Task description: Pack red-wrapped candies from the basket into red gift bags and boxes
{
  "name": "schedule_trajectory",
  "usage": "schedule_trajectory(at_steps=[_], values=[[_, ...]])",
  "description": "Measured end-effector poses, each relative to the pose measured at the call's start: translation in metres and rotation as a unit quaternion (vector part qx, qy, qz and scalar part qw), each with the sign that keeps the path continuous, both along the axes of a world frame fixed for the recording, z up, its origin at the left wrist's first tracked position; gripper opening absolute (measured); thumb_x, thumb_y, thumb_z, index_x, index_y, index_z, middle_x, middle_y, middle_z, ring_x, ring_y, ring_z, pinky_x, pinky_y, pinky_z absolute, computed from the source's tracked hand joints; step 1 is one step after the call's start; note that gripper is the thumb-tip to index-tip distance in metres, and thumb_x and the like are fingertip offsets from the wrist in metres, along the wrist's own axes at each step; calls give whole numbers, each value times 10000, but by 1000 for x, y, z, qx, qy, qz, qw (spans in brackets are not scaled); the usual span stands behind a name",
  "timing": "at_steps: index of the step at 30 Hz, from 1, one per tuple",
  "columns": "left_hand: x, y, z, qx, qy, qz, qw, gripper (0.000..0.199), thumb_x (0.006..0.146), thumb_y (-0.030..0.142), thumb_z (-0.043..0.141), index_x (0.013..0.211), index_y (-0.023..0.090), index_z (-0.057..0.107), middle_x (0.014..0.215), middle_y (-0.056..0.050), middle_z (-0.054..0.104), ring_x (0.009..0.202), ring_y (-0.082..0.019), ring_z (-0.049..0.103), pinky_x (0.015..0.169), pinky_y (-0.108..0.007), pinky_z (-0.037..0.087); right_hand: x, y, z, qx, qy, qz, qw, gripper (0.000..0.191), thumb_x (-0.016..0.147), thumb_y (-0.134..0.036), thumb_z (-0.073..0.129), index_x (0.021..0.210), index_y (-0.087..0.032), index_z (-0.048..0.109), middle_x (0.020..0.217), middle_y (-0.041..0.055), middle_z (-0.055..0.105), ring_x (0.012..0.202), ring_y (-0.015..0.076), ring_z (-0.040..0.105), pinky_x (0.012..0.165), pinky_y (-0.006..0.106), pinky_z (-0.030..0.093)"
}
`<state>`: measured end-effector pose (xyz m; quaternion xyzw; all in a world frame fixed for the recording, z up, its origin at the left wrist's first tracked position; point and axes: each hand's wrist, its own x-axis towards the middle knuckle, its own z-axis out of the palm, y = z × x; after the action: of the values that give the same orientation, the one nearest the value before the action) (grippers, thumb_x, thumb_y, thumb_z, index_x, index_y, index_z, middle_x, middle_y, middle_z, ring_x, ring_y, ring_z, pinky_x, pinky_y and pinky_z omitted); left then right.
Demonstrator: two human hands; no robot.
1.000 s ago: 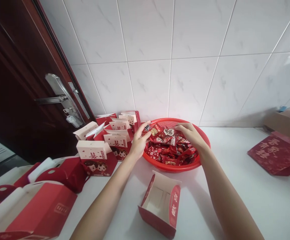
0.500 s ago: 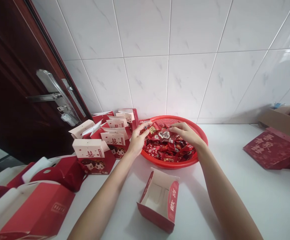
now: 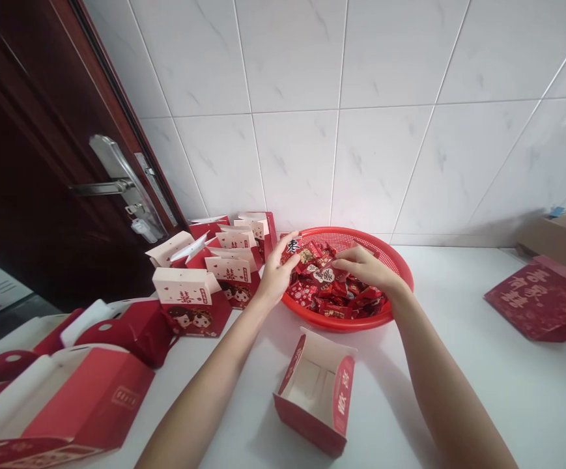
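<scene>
A red perforated plastic basket (image 3: 402,266) holds many small red wrapped candies (image 3: 334,311). At its left rim my left hand (image 3: 275,280) is closed around red candy packets (image 3: 294,245), the top one printed with a large dark character. My right hand (image 3: 365,266) reaches over the basket from the right, its fingertips pinched at the edge of a red candy packet (image 3: 325,274) with a white label. Part of that packet is hidden by other candies and the fingers. In front of the basket stands an open red box (image 3: 311,426), its pale inside showing no contents.
Several red-and-cream gift boxes (image 3: 192,316) stand to the left, and larger open red boxes (image 3: 87,397) lie nearer me. A dark red bag (image 3: 539,296) and a cardboard box (image 3: 563,246) are at the right. A tiled wall (image 3: 292,169) and a brown door (image 3: 28,163) border the white table.
My left hand has turned a little, and a packet with a dark character now shows in it. My right fingertips and the white-labelled packet have dipped slightly. The whole view has shifted slightly.
</scene>
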<state>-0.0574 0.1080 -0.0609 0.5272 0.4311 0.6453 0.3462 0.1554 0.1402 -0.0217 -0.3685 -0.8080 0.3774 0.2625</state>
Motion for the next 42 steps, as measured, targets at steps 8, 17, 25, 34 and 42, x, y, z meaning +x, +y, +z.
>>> schedule_trajectory(at_steps=[8,17,25,34,42], values=[[-2,4,-6,-3,-15,12,1000,586,799,174,710,1361,325,638,1472,-26,597,1416,-267,493,1194,-410,389,-1,9,-7,59,-96,-107,988,333,916,-371,481,623,-214,484,649,3,560,678,169,543,671,297,401],[-4,7,-8,4,-17,8,1000,589,784,196,728,1354,317,646,1429,-35,629,1397,-278,516,1179,-426,414,7,16,-12,88,-187,-153,966,134,830,-145,536,737,-197,617,884,63,688,902,225,613,727,303,409],[-4,8,-9,-1,-12,13,1000,586,780,184,727,1344,324,655,1434,-22,630,1397,-268,515,1175,-395,412,11,15,-20,-37,-326,-52,943,229,717,-128,632,511,-213,579,621,35,623,618,201,589,560,320,409],[-3,7,-7,-6,-17,6,1000,572,766,172,726,1319,307,666,1409,-39,642,1405,-278,506,1173,-403,423,14,16,-20,-48,-356,-69,931,171,787,-205,653,617,-210,636,727,68,675,671,220,623,589,335,453],[-2,3,-5,-1,-3,-2,1000,539,790,188,712,1314,308,674,1506,-17,572,1440,-280,469,1199,-414,394,15,15,-19,-66,-362,-51,928,164,737,-126,650,599,-214,645,778,41,695,634,186,602,572,307,429]])
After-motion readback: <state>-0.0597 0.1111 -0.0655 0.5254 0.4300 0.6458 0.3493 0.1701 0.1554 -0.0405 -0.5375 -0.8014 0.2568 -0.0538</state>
